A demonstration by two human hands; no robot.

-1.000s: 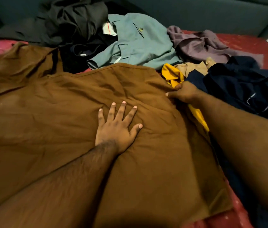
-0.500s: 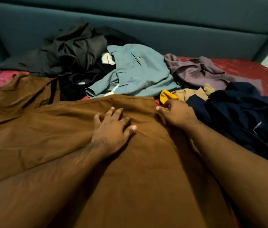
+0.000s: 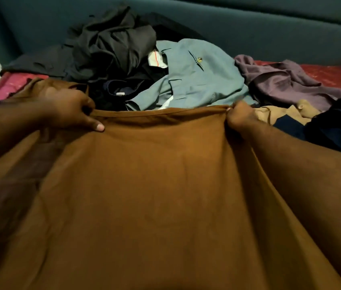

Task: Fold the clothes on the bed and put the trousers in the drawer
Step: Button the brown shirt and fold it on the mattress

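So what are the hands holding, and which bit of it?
Both grip the brown garment by its far edge: the left hand bunches one end of that edge and the right hand pinches the other, with the cloth stretched between them.

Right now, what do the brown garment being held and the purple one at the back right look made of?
Brown garment: likely plain woven cotton, matte, no sheen, soft drape. Purple garment: possibly a satin-like or synthetic weave; its creases catch a faint sheen. Neither is certain from look alone.
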